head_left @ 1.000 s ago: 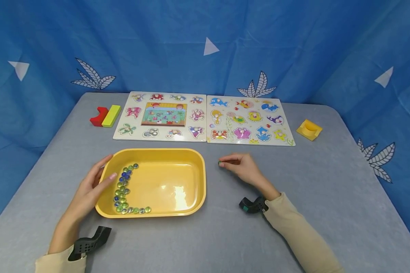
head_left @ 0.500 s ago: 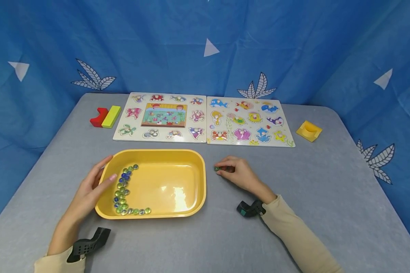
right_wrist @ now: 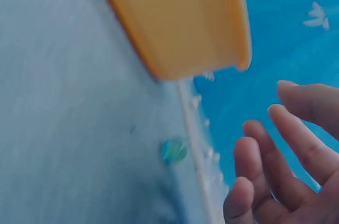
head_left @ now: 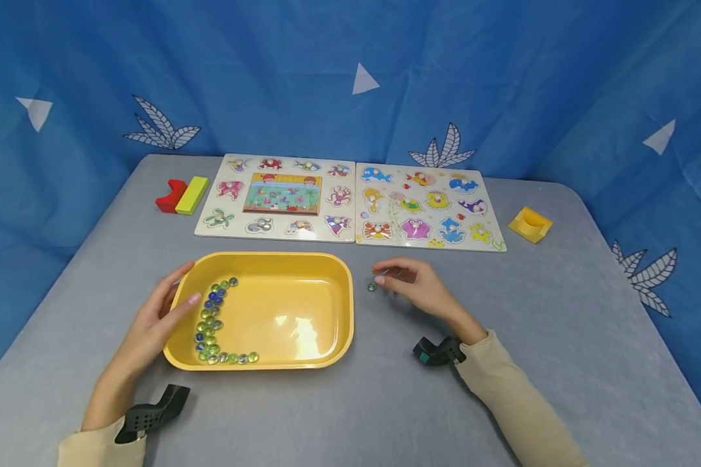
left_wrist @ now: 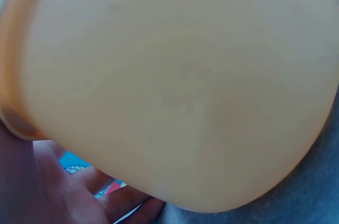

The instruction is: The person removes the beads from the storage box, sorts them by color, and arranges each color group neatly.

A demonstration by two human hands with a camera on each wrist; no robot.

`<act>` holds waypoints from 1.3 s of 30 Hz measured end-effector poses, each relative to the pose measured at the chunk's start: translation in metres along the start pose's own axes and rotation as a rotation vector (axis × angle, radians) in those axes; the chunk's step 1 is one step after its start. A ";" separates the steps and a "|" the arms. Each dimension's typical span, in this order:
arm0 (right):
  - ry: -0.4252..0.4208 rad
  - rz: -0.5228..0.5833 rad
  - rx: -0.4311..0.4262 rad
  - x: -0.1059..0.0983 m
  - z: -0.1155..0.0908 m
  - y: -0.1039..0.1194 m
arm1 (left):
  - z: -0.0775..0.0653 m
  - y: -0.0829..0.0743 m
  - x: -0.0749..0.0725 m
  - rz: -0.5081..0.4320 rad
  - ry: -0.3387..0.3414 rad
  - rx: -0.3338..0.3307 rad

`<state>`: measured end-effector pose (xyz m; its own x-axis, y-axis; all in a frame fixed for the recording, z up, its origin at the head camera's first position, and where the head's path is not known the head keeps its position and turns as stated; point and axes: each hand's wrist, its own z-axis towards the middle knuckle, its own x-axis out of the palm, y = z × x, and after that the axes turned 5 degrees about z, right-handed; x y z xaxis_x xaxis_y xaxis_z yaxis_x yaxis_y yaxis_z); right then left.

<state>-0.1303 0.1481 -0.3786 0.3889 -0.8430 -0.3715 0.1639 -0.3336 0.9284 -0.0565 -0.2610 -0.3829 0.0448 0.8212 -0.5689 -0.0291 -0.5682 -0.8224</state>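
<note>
Green glass marble [head_left: 371, 286], small, round, shiny

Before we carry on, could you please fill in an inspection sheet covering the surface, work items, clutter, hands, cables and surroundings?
Surface: grey table, looks flat.
Work items: yellow tray with glass beads in its left part; loose green bead to its right.
Clutter: red block, lime block, puzzle boards and yellow block farther back.
Hands: left hand holds the tray's left end; right hand beside the loose green bead, not gripping it.
Cables: nothing seen.
Surroundings: blue curtain behind.
</note>
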 end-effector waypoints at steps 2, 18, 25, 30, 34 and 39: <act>0.025 0.026 0.004 0.001 0.000 0.008 | 0.001 -0.001 0.000 -0.001 0.003 0.005; 0.532 -0.082 -0.224 0.078 0.061 0.110 | 0.002 -0.002 0.000 0.005 -0.001 0.035; 0.866 -0.092 0.007 0.127 0.088 0.105 | 0.001 -0.002 -0.001 -0.002 -0.011 0.056; 0.976 -0.023 0.256 0.144 0.091 0.093 | 0.001 -0.002 -0.002 -0.017 -0.013 0.054; 1.005 0.001 0.339 0.150 0.087 0.091 | 0.001 -0.002 -0.003 -0.018 -0.020 0.051; 1.055 0.023 0.385 0.154 0.083 0.087 | 0.001 -0.001 -0.002 -0.020 -0.014 0.056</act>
<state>-0.1316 -0.0459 -0.3539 0.9911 -0.1326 -0.0060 -0.0733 -0.5842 0.8083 -0.0572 -0.2619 -0.3815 0.0324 0.8334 -0.5517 -0.0843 -0.5478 -0.8324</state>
